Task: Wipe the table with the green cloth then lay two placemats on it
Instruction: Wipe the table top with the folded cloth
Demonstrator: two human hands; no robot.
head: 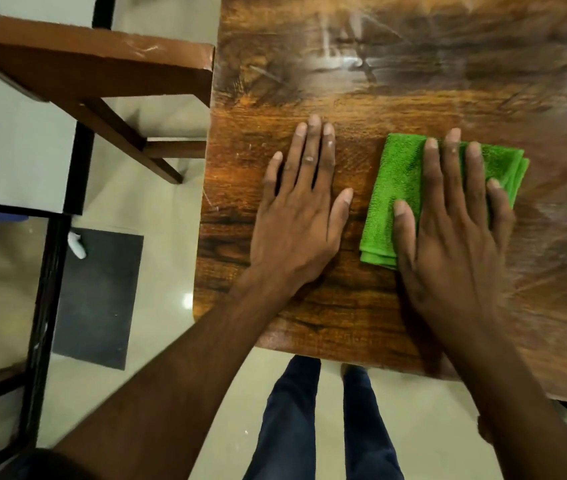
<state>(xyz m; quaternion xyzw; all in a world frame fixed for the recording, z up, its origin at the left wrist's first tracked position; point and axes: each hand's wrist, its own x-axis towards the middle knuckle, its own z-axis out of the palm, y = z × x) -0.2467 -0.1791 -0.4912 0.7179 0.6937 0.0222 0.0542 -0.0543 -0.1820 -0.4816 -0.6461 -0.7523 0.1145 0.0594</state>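
Observation:
A folded green cloth (398,188) lies on the dark wooden table (310,81) near its front left corner. My right hand (455,230) presses flat on the cloth with straight, spread fingers and covers its right half. My left hand (303,209) rests flat on the bare wood just left of the cloth, fingers straight, holding nothing. Pale wipe streaks show on the table's far part. No placemats are in view.
A brown wooden chair (102,74) stands at the table's left edge. A black-framed glass stand (43,271) is on the far left, with a dark mat (98,296) on the tiled floor. My legs in dark trousers (289,427) stand at the table's front edge.

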